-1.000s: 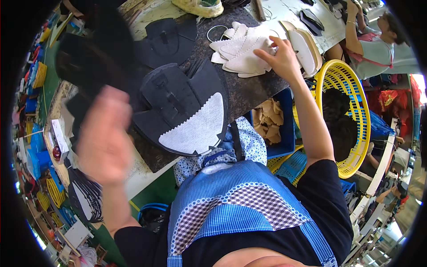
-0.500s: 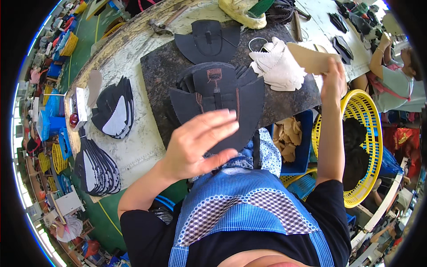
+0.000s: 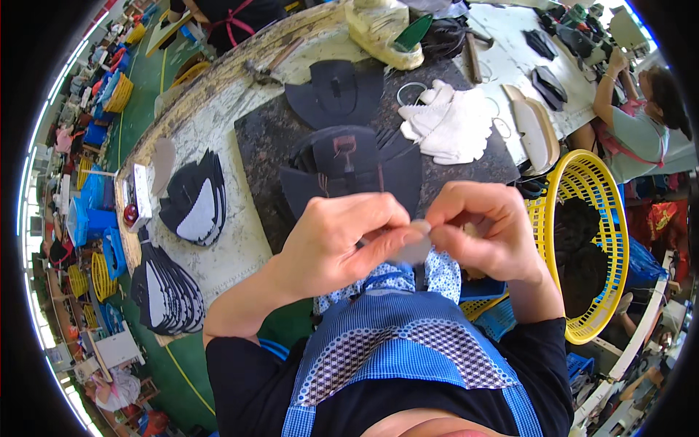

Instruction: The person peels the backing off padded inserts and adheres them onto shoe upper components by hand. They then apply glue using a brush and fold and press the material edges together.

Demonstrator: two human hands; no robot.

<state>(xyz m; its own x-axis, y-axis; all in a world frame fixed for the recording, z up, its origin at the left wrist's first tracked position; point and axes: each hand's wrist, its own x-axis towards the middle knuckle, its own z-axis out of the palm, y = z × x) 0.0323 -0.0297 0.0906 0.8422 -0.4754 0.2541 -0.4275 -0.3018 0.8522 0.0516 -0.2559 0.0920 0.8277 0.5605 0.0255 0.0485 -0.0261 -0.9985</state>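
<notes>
My left hand (image 3: 342, 237) and my right hand (image 3: 486, 227) meet in front of my apron. Fingertips of both pinch a small, thin, pale grey piece (image 3: 413, 252), largely covered by the fingers. Just beyond them, a stack of black cut shoe-upper pieces (image 3: 320, 171) with reddish-brown stitching rests on a dark stone slab (image 3: 255, 138). Another black upper piece (image 3: 338, 95) lies farther back. To its right is a pile of white pieces with toothed edges (image 3: 455, 127). Beige, elongated pieces (image 3: 537, 135) lie at the table's right side.
Black pieces with white patches (image 3: 195, 204) lie at left, above a fanned bundle (image 3: 166, 291). A hammer (image 3: 269, 69) and a yellowish block (image 3: 371, 33) are at the back. A yellow basket (image 3: 619, 240) stands at right. Another person (image 3: 637, 109) works at far right.
My right hand has come from the beige pieces at the right to the middle, where it meets my left hand. The beige piece it held has left its earlier place.
</notes>
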